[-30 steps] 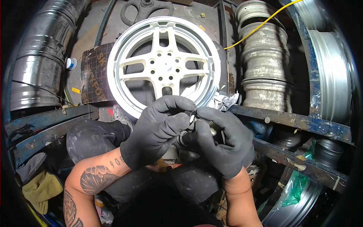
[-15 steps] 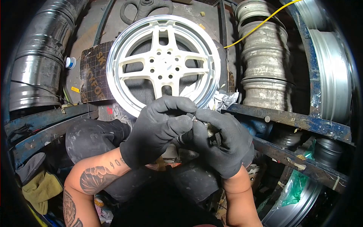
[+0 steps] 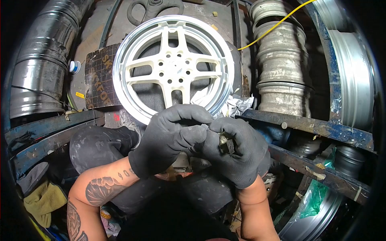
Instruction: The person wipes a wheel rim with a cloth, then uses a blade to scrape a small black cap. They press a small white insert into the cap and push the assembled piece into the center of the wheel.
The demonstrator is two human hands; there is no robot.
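Note:
In dark grey work gloves, my left hand (image 3: 171,130) and my right hand (image 3: 237,148) meet fingertip to fingertip in front of the wheel. Both are closed in a pinch around something tiny, mostly hidden by the fingers. A small shiny metallic piece (image 3: 223,139) shows in the curl of my right hand; its kind cannot be made out. Just beyond the hands lies a white wheel rim (image 3: 177,72) with split spokes, a ring of bolt holes and a polished outer lip. A crumpled white cloth or paper (image 3: 239,106) sits at its lower right edge.
Stacked metal rims stand left (image 3: 38,84) and right (image 3: 283,72) on blue metal frames (image 3: 305,127). A yellow cable (image 3: 277,26) crosses the upper right. Left of the wheel is a printed dark board (image 3: 100,78); a small white container (image 3: 74,67) stands beside it.
Both hands have shifted slightly, with the fingertips closer together. More of the shiny piece in my right hand shows now. The wheel has stayed in place.

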